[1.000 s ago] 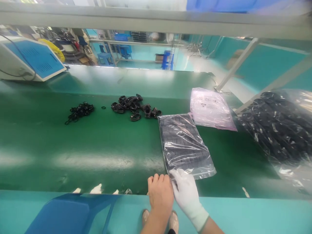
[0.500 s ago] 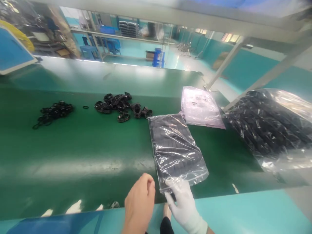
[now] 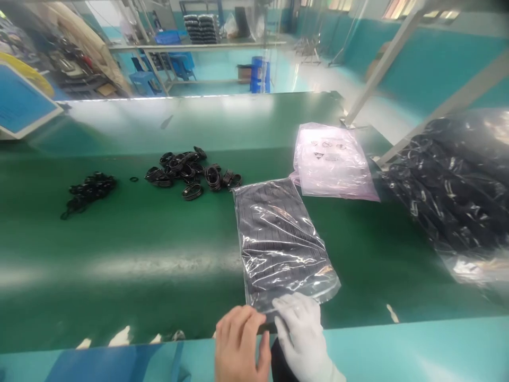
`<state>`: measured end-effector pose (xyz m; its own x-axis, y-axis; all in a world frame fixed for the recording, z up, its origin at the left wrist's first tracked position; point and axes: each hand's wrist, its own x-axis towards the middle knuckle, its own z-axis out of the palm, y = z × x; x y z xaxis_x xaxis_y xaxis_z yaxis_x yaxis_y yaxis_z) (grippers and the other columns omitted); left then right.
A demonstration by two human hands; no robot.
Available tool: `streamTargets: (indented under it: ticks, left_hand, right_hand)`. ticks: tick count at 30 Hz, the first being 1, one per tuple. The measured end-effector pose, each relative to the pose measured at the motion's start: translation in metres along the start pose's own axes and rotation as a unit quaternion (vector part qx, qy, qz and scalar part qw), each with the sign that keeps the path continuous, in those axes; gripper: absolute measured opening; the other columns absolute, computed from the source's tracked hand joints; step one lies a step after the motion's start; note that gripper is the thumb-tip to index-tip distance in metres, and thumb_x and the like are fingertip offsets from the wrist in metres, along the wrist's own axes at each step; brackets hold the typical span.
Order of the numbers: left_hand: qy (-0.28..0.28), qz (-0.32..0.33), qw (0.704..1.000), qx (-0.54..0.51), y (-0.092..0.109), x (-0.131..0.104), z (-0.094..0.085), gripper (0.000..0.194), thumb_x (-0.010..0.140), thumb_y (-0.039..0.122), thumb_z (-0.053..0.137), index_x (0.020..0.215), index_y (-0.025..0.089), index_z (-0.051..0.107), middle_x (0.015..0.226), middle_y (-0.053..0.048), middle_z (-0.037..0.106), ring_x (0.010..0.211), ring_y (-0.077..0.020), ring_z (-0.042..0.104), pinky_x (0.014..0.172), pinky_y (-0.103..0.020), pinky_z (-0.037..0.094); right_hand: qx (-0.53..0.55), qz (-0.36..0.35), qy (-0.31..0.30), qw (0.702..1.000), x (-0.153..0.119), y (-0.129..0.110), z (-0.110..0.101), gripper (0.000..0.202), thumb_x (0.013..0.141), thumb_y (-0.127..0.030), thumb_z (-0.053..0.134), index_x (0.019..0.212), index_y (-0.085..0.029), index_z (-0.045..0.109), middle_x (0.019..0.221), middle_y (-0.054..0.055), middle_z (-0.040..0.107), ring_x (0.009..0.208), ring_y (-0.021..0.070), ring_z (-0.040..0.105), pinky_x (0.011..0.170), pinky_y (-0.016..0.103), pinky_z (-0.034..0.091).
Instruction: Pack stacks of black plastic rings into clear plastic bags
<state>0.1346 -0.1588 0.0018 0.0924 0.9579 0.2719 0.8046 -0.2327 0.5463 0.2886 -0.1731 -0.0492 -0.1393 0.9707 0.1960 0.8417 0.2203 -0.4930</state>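
Note:
A clear plastic bag (image 3: 280, 239) filled with flat, dark, ribbed-looking pieces lies on the green table, its near end by the front edge. My right hand (image 3: 302, 331), in a white glove, has its fingers over the bag's near end and its thumb below, gripping the edge. Just to its left, my bare left hand (image 3: 240, 342) is at the near left corner, fingers curved and thumb apart, with nothing seen in it. Bundles of black coiled bands (image 3: 181, 168) lie beyond the bag to the left.
A pile of small black pieces (image 3: 90, 191) and a single black ring (image 3: 134, 179) lie farther left. A pinkish printed bag (image 3: 334, 162) sits behind. At right is a large clear bag of black items (image 3: 457, 185), near a metal post (image 3: 385, 61).
My left hand has turned and moved right to the bag's near corner, its fingers spreading from a closed shape. My right hand stays at the bag's near end. The view has tilted down slightly.

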Motion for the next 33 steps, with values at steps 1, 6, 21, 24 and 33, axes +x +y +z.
streamTargets:
  ticks: [1,6,21,24,33]
  left_hand:
    - [0.002,0.019,1.0,0.002,0.003,0.003,0.0,0.012,0.078,0.017,0.048,0.086,0.022,0.055,0.09,-0.006,0.058,0.092,-0.0206,0.051,0.081,-0.036,0.04]
    - [-0.122,0.047,0.991,0.012,0.005,0.065,-0.002,0.03,0.08,0.013,0.042,0.103,0.026,0.056,0.1,-0.004,0.054,0.097,-0.0192,0.046,0.083,-0.035,0.038]
    - [-0.218,0.128,0.956,0.147,-0.008,0.095,0.016,0.035,0.083,0.028,0.046,0.117,0.029,0.051,0.097,-0.003,0.053,0.092,-0.0193,0.045,0.079,-0.035,0.034]
    - [-0.212,0.129,0.958,0.141,-0.008,0.097,0.02,0.035,0.083,0.028,0.046,0.117,0.028,0.051,0.096,-0.004,0.054,0.092,-0.0192,0.046,0.079,-0.035,0.034]
    - [-0.175,0.015,0.984,0.017,-0.001,0.083,-0.007,0.032,0.084,0.024,0.042,0.115,0.029,0.05,0.104,-0.002,0.055,0.095,-0.0162,0.05,0.08,-0.03,0.042]
  right_hand:
    - [0.007,0.009,0.009,1.0,0.0,0.003,0.0,0.03,0.077,-0.017,0.05,0.106,-0.026,0.054,0.102,0.003,0.059,0.098,0.0228,0.051,0.086,0.043,0.037]
    - [0.043,0.055,0.079,0.994,0.0,0.011,0.006,0.034,0.082,-0.019,0.047,0.116,-0.023,0.049,0.099,0.008,0.058,0.092,0.0197,0.053,0.079,0.036,0.044]
    - [-0.071,0.079,0.124,0.987,0.032,0.014,0.011,0.038,0.084,-0.027,0.049,0.121,-0.02,0.049,0.098,0.005,0.067,0.072,0.0161,0.061,0.069,0.027,0.045]
    - [-0.078,0.112,0.095,0.986,0.038,0.014,0.01,0.037,0.084,-0.027,0.046,0.121,-0.022,0.049,0.094,0.003,0.068,0.059,0.0145,0.061,0.059,0.026,0.046]
    - [-0.039,0.097,0.055,0.993,0.021,0.027,-0.005,0.033,0.085,-0.027,0.044,0.118,-0.021,0.05,0.083,0.004,0.065,0.071,0.0166,0.059,0.067,0.029,0.046]
